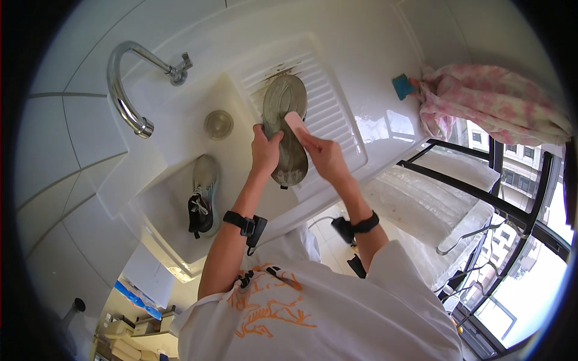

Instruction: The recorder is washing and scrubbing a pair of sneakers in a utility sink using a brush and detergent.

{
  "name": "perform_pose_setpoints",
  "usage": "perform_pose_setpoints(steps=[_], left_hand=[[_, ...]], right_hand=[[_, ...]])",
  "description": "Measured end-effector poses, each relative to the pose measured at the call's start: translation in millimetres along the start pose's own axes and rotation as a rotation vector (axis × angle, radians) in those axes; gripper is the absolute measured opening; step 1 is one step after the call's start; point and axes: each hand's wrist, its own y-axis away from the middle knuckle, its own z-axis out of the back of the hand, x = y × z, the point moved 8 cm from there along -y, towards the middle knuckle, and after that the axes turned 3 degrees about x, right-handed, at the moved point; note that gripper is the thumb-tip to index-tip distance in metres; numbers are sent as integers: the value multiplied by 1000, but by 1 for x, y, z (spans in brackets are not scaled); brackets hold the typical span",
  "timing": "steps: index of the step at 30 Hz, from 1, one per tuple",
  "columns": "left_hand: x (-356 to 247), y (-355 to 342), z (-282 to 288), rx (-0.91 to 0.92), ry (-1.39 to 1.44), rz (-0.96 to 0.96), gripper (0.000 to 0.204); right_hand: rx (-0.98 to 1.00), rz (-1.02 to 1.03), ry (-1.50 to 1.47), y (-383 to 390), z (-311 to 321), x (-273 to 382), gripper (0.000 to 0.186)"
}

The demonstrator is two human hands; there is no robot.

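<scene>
A shoe (288, 159) is turned sole up over the ribbed washboard (330, 114) of a white sink, its grey sole wet and stained. My left hand (265, 150) grips it by the left edge, with the thumb on the sole. In my right hand (327, 157) is a pink scrub brush (294, 123), pressed against the middle of the sole; its bristles are hidden. Brown, dirty water marks the washboard just past the toe. The second shoe (206, 183), grey with a black heel and white laces, lies in the basin at the left.
A chrome faucet (120, 99) arches over the basin, near a round drain (218, 124). To the right, a teal sponge (402, 86) sits on the ledge beside a pink and white cloth (481, 102). Plastic-wrapped bundles (415, 207) and a black-framed window stand beyond the sink's right edge.
</scene>
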Motion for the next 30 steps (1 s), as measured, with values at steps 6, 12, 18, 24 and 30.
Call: perform_pose_setpoints(steps=[6,12,18,24,30], left_hand=[[-2,-2,-6,41,-29,32,55],[-3,-2,-4,35,22,49,56],[3,0,-2,24,-1,57,57],[0,-2,-2,23,0,40,54],[-3,-3,-5,30,-16,11,56]], right_hand=[[-94,50,252,-83,12,-1,28],[-173,106,82,-110,21,13,29],[-59,-39,-73,-1,-7,-7,28],[-65,65,189,-97,9,8,30],[-137,178,-125,-107,12,-3,31]])
